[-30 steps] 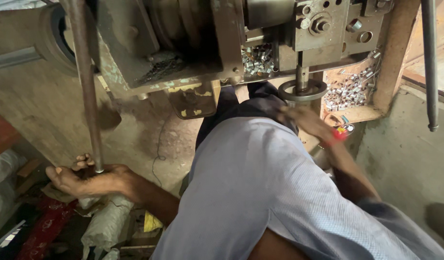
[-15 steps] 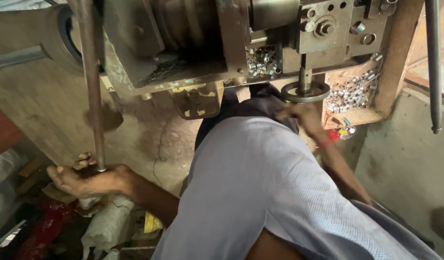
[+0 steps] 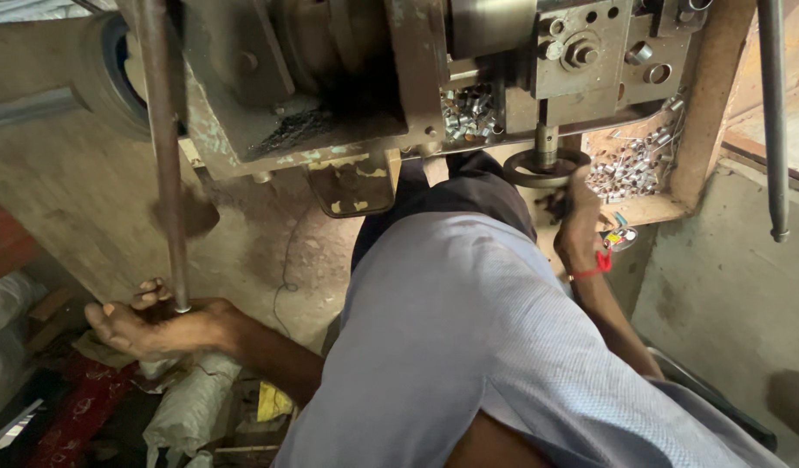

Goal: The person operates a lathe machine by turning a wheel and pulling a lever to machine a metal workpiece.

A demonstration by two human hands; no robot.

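Head view, looking down past the person's pale blue shirt [image 3: 469, 347] at a worn metal machine [image 3: 347, 78].

Left hand [image 3: 152, 325]: low at the left, palm partly up, at the bottom end of a long steel lever rod [image 3: 161, 156] that comes down from the top of the frame. Fingers loosely curled about the rod's tip; thumb and forefinger touch it, the hold not tight.

Right hand [image 3: 577, 221]: raised to the small round handwheel [image 3: 545, 166] under the machine's bolted steel block [image 3: 590, 48]. Fingers closed against the wheel's right rim; how firm the hold is cannot be told, as the back of the hand hides the fingertips. A red thread band [image 3: 597, 264] sits on that wrist.

Around: a heap of small shiny metal sleeves [image 3: 633, 165] lies in the wooden tray [image 3: 703, 113] just right of the handwheel, and more of them [image 3: 469, 113] sit in a recess of the machine to its left. A second steel rod [image 3: 774, 121] hangs at the far right, well apart from both hands. Sacking and red cloth [image 3: 74, 407] lie on the floor below the left hand.
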